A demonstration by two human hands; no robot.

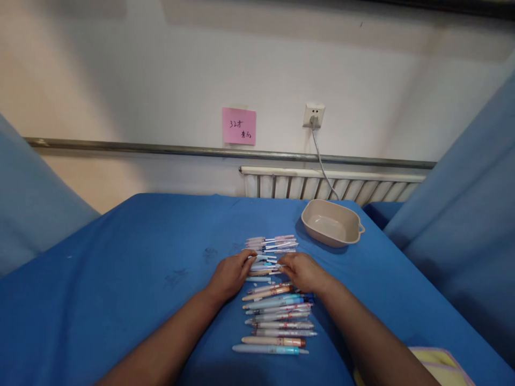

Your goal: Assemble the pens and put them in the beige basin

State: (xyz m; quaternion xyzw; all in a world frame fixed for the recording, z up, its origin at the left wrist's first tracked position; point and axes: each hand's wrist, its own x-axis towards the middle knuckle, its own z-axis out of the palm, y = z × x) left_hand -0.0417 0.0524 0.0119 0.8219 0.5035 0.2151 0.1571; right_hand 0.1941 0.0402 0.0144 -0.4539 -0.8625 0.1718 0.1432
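A column of pens lies across the blue cloth in front of me. In its nearer part whole pens (277, 316) lie side by side, pale blue, orange and clear with printed patterns. Farther up, several pens are pulled apart (270, 245), with white refills showing between the barrel halves. My left hand (231, 273) is closed at the left ends of these, thumb and fingers on a pale blue pen. From the right side, my right hand (301, 269) pinches at the right end of a pen; its fingers partly hide what they grip.
A beige plastic basin (333, 243) stands at the back right of the blue-covered table (132, 257). Behind are a white radiator (298, 185), a socket (314, 115) with a plugged cable and a pink note (238, 126). Yellow cloth (438, 362) lies front right; blue curtains hang at both sides.
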